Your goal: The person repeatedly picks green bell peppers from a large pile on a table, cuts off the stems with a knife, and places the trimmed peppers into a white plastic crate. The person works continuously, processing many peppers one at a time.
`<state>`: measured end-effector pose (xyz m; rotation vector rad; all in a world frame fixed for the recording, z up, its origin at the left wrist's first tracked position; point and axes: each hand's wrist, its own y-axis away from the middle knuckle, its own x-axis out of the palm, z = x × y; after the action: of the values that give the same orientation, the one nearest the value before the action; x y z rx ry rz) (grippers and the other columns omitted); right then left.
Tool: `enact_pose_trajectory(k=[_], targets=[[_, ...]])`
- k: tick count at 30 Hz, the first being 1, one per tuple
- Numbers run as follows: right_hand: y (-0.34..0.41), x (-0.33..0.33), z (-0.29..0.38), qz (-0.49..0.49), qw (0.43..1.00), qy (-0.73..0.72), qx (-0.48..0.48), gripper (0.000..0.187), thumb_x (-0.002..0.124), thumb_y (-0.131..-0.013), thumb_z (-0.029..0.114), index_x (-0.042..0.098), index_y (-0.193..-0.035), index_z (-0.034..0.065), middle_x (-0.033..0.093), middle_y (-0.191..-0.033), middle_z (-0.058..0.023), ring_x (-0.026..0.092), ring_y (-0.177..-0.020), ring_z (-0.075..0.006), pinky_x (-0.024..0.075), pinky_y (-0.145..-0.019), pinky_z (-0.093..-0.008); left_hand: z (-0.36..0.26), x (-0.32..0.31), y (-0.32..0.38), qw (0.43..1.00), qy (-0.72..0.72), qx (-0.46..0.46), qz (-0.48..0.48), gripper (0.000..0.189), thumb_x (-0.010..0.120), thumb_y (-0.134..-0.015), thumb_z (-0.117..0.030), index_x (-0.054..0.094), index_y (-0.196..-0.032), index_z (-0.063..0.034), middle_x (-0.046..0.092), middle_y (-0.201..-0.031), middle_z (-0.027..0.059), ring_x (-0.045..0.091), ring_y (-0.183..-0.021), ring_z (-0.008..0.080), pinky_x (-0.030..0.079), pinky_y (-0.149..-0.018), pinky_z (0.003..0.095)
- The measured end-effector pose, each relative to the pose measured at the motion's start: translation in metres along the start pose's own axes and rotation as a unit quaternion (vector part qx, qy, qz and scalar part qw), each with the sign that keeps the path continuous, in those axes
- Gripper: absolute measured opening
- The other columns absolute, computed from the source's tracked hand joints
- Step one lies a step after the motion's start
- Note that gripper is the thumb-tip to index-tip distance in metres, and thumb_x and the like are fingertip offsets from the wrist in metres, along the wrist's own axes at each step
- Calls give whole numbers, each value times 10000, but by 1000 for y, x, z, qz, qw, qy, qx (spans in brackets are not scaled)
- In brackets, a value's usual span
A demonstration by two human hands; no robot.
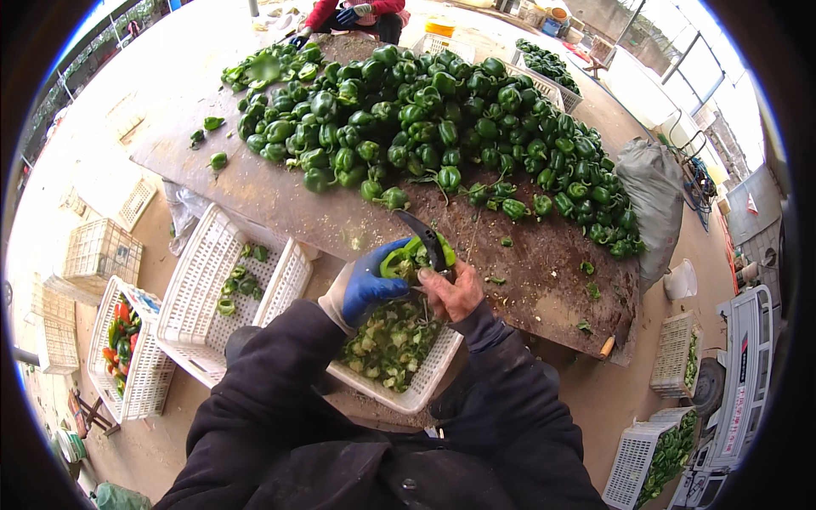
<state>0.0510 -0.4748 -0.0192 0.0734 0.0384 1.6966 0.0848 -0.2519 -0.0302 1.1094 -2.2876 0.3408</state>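
My left hand point(371, 280), in a blue-coated glove, holds a cut-open green bell pepper point(396, 262) with its pale inside showing. In my bare right hand point(454, 292) is a curved dark-bladed knife point(428, 237); its blade crosses the pepper and its tip points up and to the left. My fingers hide most of the knife's handle. Below both hands stands a white plastic crate point(421, 398) holding pepper cores and trimmings point(389, 347). Beyond them, a large heap of whole green bell peppers point(408, 121) covers the far side of the brown table point(542, 287).
At left, a white crate point(191, 319) holds a few pepper pieces, beside another with red and green peppers point(121, 347). A wooden-handled knife point(609, 344) lies at the table's right corner, near a grey sack point(650, 204). A person in red point(363, 13) sits across the table.
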Motion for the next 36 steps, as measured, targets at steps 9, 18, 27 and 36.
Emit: enact_pose_trajectory(k=[9,18,27,36], targets=[[-10,14,-3,-183,980,-65,51,297,712,-988,262,612,-776,79,559,-565,-13,531,-400,-142,395,-382,-316,-5,4,1,997,53,-51,-11,766,659,-835,63,471,-1573,-22,636,-1418,102,653,-1233,210,529,-1072,350],[-9,-3,3,-134,984,87,-75,164,701,-966,154,692,-929,-5,650,-681,-28,590,-535,-104,491,-515,-285,6,-15,-2,957,216,-41,-189,419,642,-1037,-176,556,-1409,-5,681,-1297,170,704,-1147,310,593,-984,479],[1,29,-12,25,996,78,24,257,802,-930,121,773,-1169,31,753,-879,-11,666,-753,-69,535,-675,-243,16,1,6,941,213,-139,-223,386,648,-1061,-454,693,-1100,-72,747,-958,59,686,-748,204,558,-656,321],[-11,20,-16,-76,996,51,17,270,831,-958,150,721,-1142,-14,714,-799,-3,671,-658,-87,508,-575,-237,37,1,-7,978,1,-35,-207,384,693,-1060,-317,676,-1321,-38,697,-944,19,634,-777,95,515,-669,256]])
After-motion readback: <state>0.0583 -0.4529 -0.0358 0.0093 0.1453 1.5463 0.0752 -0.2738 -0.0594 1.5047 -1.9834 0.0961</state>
